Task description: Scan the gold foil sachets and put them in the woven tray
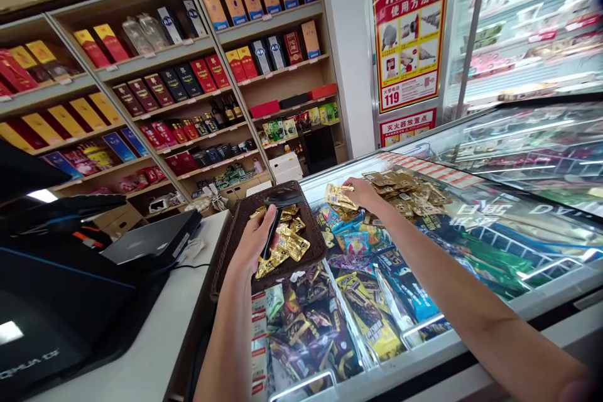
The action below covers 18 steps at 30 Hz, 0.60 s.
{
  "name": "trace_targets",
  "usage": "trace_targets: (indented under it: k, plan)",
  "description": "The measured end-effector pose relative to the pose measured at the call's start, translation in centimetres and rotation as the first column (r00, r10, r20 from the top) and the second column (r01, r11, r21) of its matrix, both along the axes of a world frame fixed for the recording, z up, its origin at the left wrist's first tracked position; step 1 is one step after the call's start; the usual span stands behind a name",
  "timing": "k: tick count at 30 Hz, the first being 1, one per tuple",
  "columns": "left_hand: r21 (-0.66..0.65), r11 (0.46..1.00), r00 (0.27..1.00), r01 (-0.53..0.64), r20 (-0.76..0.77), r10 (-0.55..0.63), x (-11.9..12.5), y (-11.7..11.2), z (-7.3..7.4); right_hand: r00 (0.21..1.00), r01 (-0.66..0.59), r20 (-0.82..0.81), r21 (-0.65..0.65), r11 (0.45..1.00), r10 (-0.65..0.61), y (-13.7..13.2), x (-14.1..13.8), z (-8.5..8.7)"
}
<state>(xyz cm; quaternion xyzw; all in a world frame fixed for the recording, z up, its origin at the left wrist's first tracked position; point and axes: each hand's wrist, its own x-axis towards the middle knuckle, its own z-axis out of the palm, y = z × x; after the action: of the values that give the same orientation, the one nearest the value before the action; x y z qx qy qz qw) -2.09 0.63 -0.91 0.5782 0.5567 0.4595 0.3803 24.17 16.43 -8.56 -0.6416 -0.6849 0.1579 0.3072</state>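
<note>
My left hand (254, 240) is closed around a black handheld barcode scanner (277, 217), held over a dark woven tray (245, 217) that carries several gold foil packets (289, 242). My right hand (360, 193) reaches farther out and pinches one gold foil packet (340, 196) just left of a heap of similar gold packets (409, 191) lying on the glass lid of a chest freezer (471, 326). Ice-cream wrappers (362, 301) show through the glass below both arms.
A white counter (155, 333) at left bears a black checkout terminal (51, 276) and a cable. Shelves (188, 50) of boxed goods line the far wall. A red fire-hydrant poster (409, 31) hangs beside a glass-door cooler (532, 25) at right.
</note>
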Motion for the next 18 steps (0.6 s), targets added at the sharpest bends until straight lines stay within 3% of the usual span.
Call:
trace_targets:
  k: [8, 12, 18]
  plan:
    - [-0.028, 0.999, 0.999, 0.020, -0.047, -0.021, 0.9, -0.4, 0.3, 0.972, -0.030, -0.231, -0.007, 1.000, 0.028, -1.4, -0.9, 1.2]
    - [-0.067, 0.997, 0.997, 0.039, -0.056, -0.043, 1.3, -0.8, 0.4, 0.939, -0.119, -0.327, -0.017, 0.993, 0.107, -1.5, -1.1, 1.3]
    - [-0.069, 0.997, 0.996, 0.034, -0.077, -0.040, 1.4, -0.8, 0.3, 0.912, -0.167, -0.383, -0.025, 0.986, 0.144, -1.7, -1.1, 1.2]
